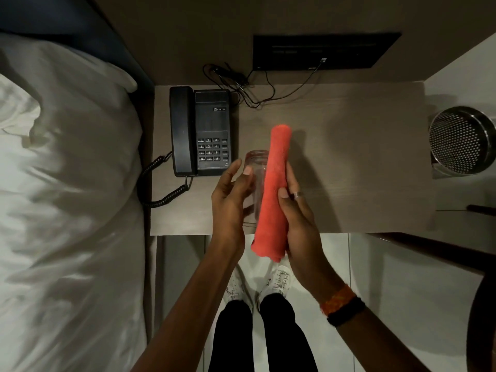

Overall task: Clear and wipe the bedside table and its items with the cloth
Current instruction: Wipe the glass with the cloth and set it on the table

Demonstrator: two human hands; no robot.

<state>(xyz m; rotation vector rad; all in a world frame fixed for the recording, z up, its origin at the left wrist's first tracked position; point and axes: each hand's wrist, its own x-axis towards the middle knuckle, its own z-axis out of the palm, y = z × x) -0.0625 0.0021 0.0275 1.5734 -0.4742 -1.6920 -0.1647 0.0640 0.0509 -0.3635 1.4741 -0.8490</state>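
1. Hands: left hand (230, 200) cups the clear glass tumbler (255, 183), fingers loosely curled, steadying it for wiping.
2. Right hand (298, 218), fingers wrapped, presses the rolled red cloth (273, 189) against it.
3. Black corded telephone (201, 130) waits at ten o'clock on the wooden bedside table (349, 157).

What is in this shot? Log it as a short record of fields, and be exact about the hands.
left hand: holding a clear glass above the table's front edge
right hand: gripping a rolled red cloth against the glass
bedside table: black telephone at its left, cables behind it
bed: white bedding, left of the table
perforated metal bin: right of the table
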